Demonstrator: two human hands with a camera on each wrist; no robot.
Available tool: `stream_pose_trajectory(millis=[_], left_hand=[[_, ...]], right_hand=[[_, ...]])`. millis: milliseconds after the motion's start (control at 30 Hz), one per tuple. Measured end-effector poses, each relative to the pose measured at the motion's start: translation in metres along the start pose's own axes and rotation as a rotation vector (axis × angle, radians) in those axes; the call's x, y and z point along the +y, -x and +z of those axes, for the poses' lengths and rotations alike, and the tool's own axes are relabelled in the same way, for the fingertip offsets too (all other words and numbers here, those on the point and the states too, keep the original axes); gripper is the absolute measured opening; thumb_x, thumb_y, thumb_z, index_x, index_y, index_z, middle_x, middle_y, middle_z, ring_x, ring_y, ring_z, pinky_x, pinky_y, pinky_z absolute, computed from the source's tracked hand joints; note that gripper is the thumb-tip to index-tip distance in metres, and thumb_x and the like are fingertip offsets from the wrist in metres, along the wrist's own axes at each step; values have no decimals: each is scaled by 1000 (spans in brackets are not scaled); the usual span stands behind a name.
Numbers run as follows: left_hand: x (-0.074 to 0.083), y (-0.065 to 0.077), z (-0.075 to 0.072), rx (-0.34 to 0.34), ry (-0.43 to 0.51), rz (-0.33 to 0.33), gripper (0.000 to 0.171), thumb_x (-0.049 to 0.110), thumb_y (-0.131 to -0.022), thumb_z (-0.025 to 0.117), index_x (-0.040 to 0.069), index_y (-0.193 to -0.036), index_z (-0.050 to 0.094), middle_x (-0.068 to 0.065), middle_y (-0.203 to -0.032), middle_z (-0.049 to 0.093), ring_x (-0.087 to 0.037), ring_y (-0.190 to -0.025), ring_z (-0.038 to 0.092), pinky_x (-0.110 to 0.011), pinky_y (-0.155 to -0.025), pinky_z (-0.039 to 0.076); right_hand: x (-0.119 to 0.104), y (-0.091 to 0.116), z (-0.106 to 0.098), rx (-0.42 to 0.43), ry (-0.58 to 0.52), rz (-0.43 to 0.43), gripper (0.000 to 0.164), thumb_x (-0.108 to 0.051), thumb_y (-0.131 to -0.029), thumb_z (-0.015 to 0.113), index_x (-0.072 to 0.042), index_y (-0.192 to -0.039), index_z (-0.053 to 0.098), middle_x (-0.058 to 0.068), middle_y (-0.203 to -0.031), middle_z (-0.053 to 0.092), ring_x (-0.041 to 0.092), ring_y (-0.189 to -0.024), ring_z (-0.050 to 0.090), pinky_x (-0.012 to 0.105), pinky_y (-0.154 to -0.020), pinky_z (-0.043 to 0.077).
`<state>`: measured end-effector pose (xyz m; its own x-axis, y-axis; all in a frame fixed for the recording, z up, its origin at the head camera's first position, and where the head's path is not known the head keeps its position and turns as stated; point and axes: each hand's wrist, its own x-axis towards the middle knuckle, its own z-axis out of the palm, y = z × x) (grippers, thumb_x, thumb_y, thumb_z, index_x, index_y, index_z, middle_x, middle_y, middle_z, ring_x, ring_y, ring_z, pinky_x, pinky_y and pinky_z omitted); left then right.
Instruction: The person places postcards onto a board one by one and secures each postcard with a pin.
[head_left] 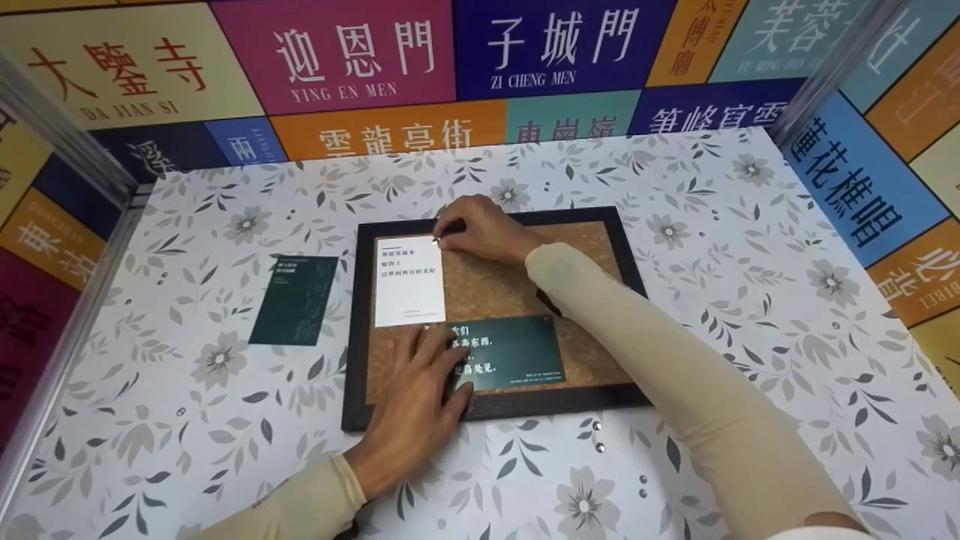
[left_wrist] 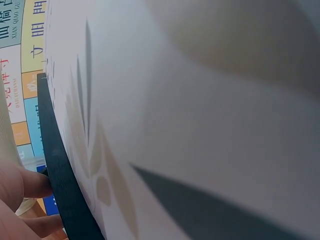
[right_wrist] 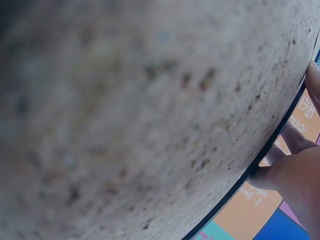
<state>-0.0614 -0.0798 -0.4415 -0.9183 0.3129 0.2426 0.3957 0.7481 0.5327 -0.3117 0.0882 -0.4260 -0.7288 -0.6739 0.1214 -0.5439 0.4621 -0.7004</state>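
A cork board (head_left: 517, 281) in a black frame lies on the table. On its upper left is a white card (head_left: 409, 289) with printed text. At that card's top right corner my right hand (head_left: 484, 229) pinches a small thumbtack, mostly hidden by the fingertips. My left hand (head_left: 420, 390) rests on the lower left of the board, fingers spread, fingertips at the white card's bottom edge. It partly covers a dark green card (head_left: 517, 352) with white text. In the right wrist view the right hand (right_wrist: 295, 170) shows at the edge beside blurred cork.
Left of the board lies another dark green card (head_left: 296, 300). Small shiny silver pieces (head_left: 599, 448) lie in front of the frame. The table (head_left: 247, 450) has a floral cover, and colourful panels with characters (head_left: 360, 60) stand around its back and sides.
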Motion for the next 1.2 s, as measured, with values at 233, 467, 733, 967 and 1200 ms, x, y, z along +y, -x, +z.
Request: stream_pose_trajectory(millis=[233,467,733,967,1200], left_hand=[[1,-1,1,26,5,12,42,16,-94,85,4,-133,76,-14,-149,62,-45,-149,43,-69,-123,32],[2,-2,1,22,9,10,40,16,-95,85,6,-133,77,-15,-151,60,-43,-147,44,-65,-119,40],[1,0,-2,20,-5,-1,40,18,-95,85,6,-132,77,-15,-150,60,-42,-146,44,-61,-115,46],[1,-1,-2,24,-6,3,39,18,-95,84,6,-131,77,-15,-149,61,-41,-145,44,-58,-114,47],[0,-2,-2,30,-10,8,38,18,-94,84,7,-130,78,-15,-149,61,-41,-144,45,-59,-114,47]], right_hand=[[0,0,0,-11,25,14,15,-5,-103,77,-2,-116,85,13,-119,79,28,-117,70,41,-107,53],[1,3,0,13,58,-6,14,-4,-103,77,-1,-114,85,14,-116,79,29,-116,70,43,-108,52],[-4,9,-5,64,49,-58,21,-5,-103,76,3,-122,82,17,-120,79,33,-119,70,45,-111,51],[-4,28,-20,90,-2,35,25,-9,-105,76,3,-127,79,17,-129,76,33,-129,65,47,-119,43],[2,48,-27,88,-4,57,25,-9,-105,75,3,-127,78,18,-134,74,36,-136,61,49,-124,39]])
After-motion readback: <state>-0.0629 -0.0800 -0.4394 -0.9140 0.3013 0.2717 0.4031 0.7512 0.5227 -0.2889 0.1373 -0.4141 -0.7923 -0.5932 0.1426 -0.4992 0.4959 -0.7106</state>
